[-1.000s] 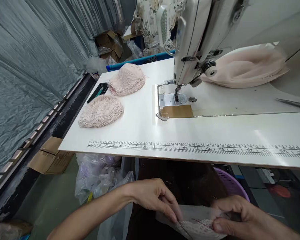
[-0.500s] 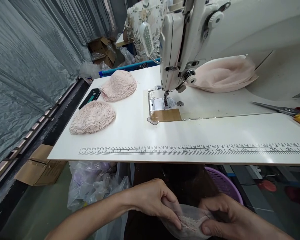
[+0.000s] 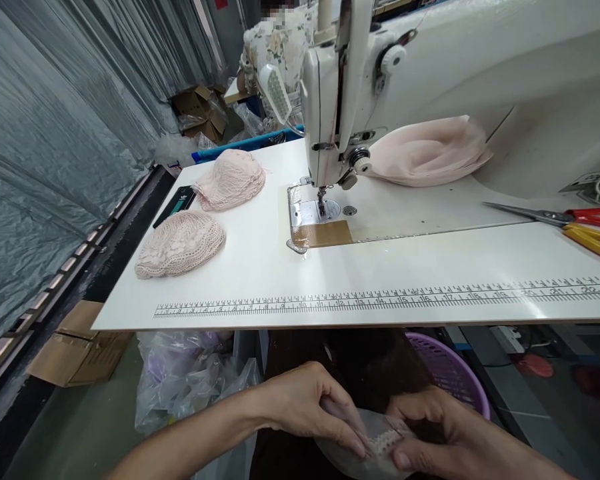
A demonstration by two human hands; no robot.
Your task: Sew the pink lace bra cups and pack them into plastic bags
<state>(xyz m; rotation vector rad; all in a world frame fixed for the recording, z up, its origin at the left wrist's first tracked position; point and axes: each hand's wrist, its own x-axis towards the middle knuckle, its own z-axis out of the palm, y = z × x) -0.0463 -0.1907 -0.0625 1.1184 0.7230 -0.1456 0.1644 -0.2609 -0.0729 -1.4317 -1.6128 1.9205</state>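
Below the table's front edge, over my lap, both hands hold a sheer, pale fabric piece with a lace strip (image 3: pixel 383 440). My left hand (image 3: pixel 310 403) pinches it from the left, thumb and fingers closed at one end of the lace. On the other side my right hand (image 3: pixel 433 430) grips it, thumb pressed on top. Part of the fabric lies hidden behind the fingers. On the white table (image 3: pixel 250 277) lie two lace-covered, pale pink cups, a near one (image 3: pixel 180 245) and a far one (image 3: pixel 233 179).
A sewing machine (image 3: pixel 325 113) stands on the table, a stack of pale pink fabric (image 3: pixel 425 153) under its arm. Scissors (image 3: pixel 550 217) lie at the right. A purple basket (image 3: pixel 453 373) and plastic bags (image 3: pixel 180 380) are below. Beyond sits a person in a floral top (image 3: pixel 280 43).
The view has shifted, so the machine and the things on the table appear farther left. My right hand has come slightly closer to my left; both keep hold of the fabric.
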